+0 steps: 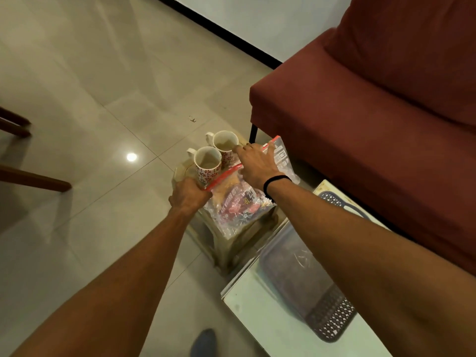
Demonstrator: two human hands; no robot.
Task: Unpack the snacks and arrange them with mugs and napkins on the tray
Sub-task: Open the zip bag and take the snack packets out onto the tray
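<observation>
Home lounge (sofa (373,104), tiled floor (90,73))

Clear crinkled plastic zip bag (239,210) in both grips, glossy ceramic mugs (207,163) beside, glossy tiled floor (90,86), matt cloth sofa (373,104)

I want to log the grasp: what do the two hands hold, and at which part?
Both hold the zip bag of snacks by its red zip strip: left hand grips the near end, right hand lies on the far end.

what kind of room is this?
Likely a home living room: a maroon fabric sofa, glossy beige floor tiles, and two white floral mugs on a small plastic stool.
</observation>
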